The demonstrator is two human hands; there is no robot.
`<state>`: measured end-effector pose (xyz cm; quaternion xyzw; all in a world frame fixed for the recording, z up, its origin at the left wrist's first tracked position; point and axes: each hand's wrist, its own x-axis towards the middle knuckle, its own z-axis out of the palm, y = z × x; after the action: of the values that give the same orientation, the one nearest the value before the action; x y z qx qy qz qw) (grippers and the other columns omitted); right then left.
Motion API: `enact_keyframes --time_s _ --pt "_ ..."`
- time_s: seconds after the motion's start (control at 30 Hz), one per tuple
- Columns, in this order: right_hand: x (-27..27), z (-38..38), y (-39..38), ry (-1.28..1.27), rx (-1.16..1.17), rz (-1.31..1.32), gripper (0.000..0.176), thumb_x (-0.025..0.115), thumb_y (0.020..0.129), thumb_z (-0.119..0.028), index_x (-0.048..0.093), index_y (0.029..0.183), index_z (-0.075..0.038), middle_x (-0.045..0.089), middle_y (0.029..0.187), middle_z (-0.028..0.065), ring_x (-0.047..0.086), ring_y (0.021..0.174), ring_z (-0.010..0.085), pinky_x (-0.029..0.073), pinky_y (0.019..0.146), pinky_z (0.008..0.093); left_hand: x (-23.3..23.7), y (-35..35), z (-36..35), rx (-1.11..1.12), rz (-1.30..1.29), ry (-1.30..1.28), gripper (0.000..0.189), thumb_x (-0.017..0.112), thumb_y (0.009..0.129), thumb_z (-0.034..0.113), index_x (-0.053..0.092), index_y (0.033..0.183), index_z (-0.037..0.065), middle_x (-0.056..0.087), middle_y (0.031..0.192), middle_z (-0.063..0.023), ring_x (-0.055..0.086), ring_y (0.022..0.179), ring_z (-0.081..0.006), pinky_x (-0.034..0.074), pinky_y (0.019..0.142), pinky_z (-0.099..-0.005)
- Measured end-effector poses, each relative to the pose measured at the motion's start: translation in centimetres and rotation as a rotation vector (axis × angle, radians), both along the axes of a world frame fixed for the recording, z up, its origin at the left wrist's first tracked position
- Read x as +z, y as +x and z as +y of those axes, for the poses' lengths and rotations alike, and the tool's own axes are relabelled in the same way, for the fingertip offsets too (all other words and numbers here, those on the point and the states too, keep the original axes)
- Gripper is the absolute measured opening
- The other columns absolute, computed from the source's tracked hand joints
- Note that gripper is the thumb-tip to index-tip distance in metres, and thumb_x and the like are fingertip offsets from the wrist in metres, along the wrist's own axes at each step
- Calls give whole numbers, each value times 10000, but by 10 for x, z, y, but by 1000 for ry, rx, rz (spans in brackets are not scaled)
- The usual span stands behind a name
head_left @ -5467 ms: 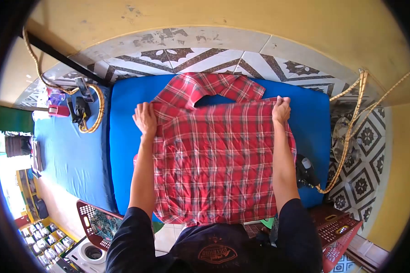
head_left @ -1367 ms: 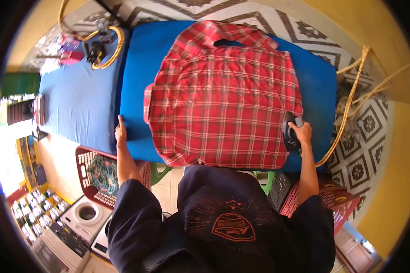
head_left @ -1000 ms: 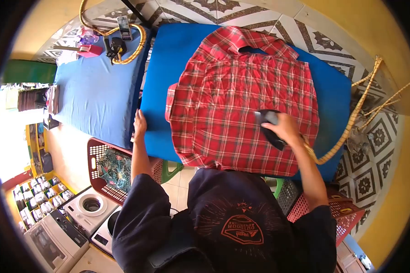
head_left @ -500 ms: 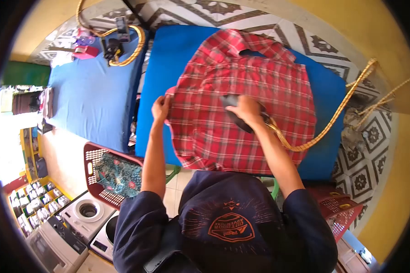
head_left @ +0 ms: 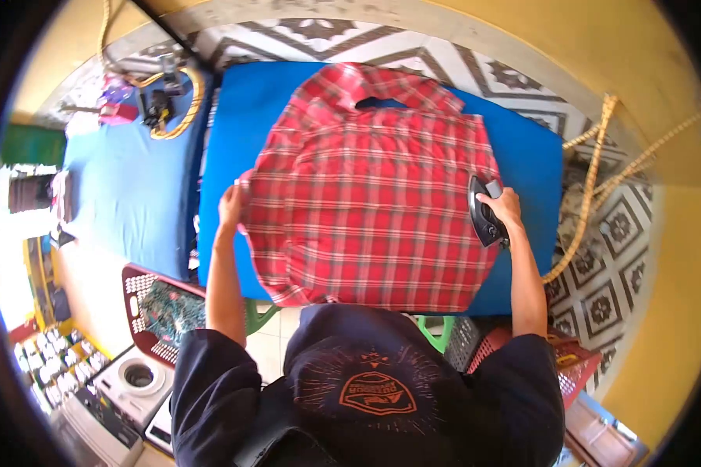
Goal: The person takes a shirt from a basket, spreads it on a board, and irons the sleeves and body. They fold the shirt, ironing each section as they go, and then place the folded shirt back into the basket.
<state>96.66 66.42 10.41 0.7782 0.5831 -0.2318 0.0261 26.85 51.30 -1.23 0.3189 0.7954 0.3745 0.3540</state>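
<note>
Presently, the right grip (head_left: pixel 506 206) is closed around the handle of a black clothes iron (head_left: pixel 484 224), positioned at the right margin of the red plaid shirt (head_left: pixel 382 210). The long axis of the iron runs mainly front to back: the pointed nose faces away from the torso and slightly left, and the heel is nearer the body. The main span of the shirt therefore lies to the left of the right grip, across the iron's long axis. Full contact between soleplate and fabric cannot be confirmed from this view. The left grip (head_left: pixel 228 206) is at the opposite side of the shirt, with its fingertips at the left edge of the fabric; whether they pinch the cloth or only touch it cannot be told. The right grip is the nearer of the two to the iron; the left is well apart from it. The shirt is spread on the blue padded counter (head_left: pixel 526 156), its hem toward the torso and a sleeve (head_left: pixel 413 87) bent across the far side. Blue padding is exposed beyond both side edges. A yellow braided cord (head_left: pixel 586 214) hangs to the right of the counter and passes toward the right forearm (head_left: pixel 528 288). Fine creases are visible in the upper shirt panel; the lower panel appears flatter.
</note>
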Motion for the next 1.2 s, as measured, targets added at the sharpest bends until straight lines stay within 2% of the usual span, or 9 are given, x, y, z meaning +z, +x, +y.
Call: enact_keyframes --time_s 0.1,0.3,0.47,0.63,0.83,0.97,1.1,1.13,1.2 --pt "51 -6 -137 8 387 41 610 850 669 -568 744 944 -35 733 885 210 719 818 377 547 734 474 7 8 1 -34 16 13 474 603 984 407 502 702 40 400 635 -3 374 639 -101 337 560 -337" --pt "4 -3 -407 79 784 250 570 810 731 -542 722 906 -7 718 878 231 717 850 393 568 760 488 19 17 0 44 45 25 441 650 951 438 647 794 27 573 664 -57 509 660 -121 442 621 -332" --pt "-2 6 -523 69 743 284 523 824 755 -456 696 936 18 716 960 238 707 919 390 564 775 489 20 18 -1 51 219 -7 472 620 946 485 652 795 40 634 714 -132 618 682 -292 467 657 -400" --pt "17 35 -424 -24 703 224 586 816 725 -537 714 950 -5 717 918 230 711 880 392 550 749 496 24 18 4 70 287 -13 457 624 951 461 655 802 30 631 682 -124 618 655 -284 472 654 -404" --pt "-8 63 -116 164 -24 35 727 843 634 -621 721 846 63 702 830 299 715 842 431 549 724 488 23 26 4 22 277 37 419 631 971 360 599 771 -6 567 639 -135 520 584 -216 428 588 -408" --pt "-26 83 26 127 -207 -117 869 853 613 -638 675 1042 96 695 1051 301 680 1007 437 544 853 492 27 29 10 -15 388 8 436 623 972 378 579 766 -3 543 633 -146 531 591 -261 413 600 -422" --pt "-2 90 2 91 24 -38 842 867 614 -608 675 1023 102 705 1028 280 689 983 424 543 855 485 28 28 12 -13 368 -29 467 620 972 395 549 743 -6 523 631 -136 503 597 -247 400 599 -420" --pt "-10 95 -17 90 189 33 581 870 671 -497 730 937 1 730 836 184 728 838 340 552 747 428 28 28 12 -7 374 -32 467 620 972 395 549 743 -6 523 631 -136 503 597 -247 400 599 -420" --pt "15 89 -108 86 441 102 508 858 684 -499 749 896 -51 720 821 190 712 782 351 532 713 465 26 25 11 -1 352 -65 471 622 971 401 550 742 -5 521 633 -133 491 600 -241 398 600 -416"
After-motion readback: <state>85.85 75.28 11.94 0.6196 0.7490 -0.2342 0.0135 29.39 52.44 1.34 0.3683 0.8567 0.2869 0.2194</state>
